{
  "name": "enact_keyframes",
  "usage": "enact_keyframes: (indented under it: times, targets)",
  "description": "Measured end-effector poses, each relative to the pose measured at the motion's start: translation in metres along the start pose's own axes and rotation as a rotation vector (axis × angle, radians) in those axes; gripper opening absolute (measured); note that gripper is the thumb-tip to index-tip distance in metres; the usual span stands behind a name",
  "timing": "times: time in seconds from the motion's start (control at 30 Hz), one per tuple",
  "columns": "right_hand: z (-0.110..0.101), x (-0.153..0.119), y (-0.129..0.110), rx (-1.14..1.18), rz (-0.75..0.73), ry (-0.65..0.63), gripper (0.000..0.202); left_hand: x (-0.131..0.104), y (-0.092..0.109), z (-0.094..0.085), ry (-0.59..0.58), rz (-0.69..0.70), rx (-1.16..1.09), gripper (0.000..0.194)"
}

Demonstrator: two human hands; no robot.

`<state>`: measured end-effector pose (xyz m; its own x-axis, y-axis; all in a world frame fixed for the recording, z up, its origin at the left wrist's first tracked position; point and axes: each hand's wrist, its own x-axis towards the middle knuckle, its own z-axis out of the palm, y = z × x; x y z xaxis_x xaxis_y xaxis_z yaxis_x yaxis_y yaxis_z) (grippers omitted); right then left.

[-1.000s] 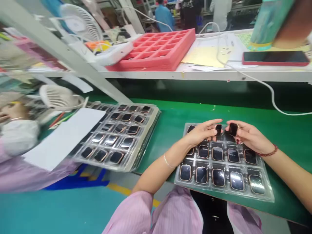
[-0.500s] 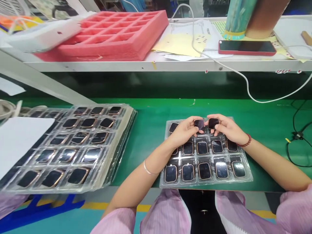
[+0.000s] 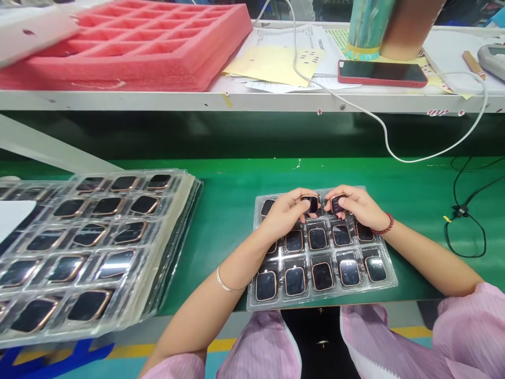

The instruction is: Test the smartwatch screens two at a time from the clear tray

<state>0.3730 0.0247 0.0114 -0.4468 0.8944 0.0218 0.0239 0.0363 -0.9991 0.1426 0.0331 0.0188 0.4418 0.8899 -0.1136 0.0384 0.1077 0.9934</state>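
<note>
Two smartwatch bodies with dark screens and gold-coloured rims are raised over the far row of a clear plastic tray (image 3: 272, 303). My left hand (image 3: 290, 209) is closed on one smartwatch body (image 3: 311, 203), the thumb across its screen. The other smartwatch body (image 3: 336, 204) is pinched in my right hand (image 3: 357, 205). The hands are close together with a small gap between them. Below them the tray holds several more watch bodies (image 3: 322, 276) in its pockets, screens up. My hands cover part of the far row.
To the left stands a tall stack of clear trays (image 3: 173, 252) filled with watch bodies. A white shelf (image 3: 276, 101) crosses behind, carrying pink foam (image 3: 205, 63), papers, a phone (image 3: 382, 73) and bottles. A white cable (image 3: 389, 142) hangs off it; black cables (image 3: 460, 210) lie right.
The view has shifted, so the scene sits further left. Both watch bodies have been tilted in my fingers, and my left thumb now lies over the left one's screen.
</note>
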Motion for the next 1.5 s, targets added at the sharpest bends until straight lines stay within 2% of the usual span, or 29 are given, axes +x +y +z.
enact_keyframes:
  times: [0.13, 0.6, 1.33, 1.5]
  targets:
    - [0.0013, 0.0001, -0.0006, -0.001, -0.005, -0.017, 0.026, 0.0003, -0.0032, -0.0002, -0.015, -0.018, -0.013, 0.032]
    - [0.0032, -0.0007, 0.0005, -0.045, -0.002, -0.024, 0.023, -0.0001, -0.0030, -0.0007, -0.025, -0.008, 0.001, 0.024]
    - [0.0020, -0.0006, 0.0020, -0.017, 0.008, -0.016, 0.026, 0.0003, -0.0043, -0.0016, -0.038, 0.019, 0.001, 0.025]
    - [0.0035, 0.0003, 0.0032, -0.101, -0.074, -0.019, 0.020, 0.0011, -0.0063, -0.0010, -0.031, 0.040, -0.031, 0.026]
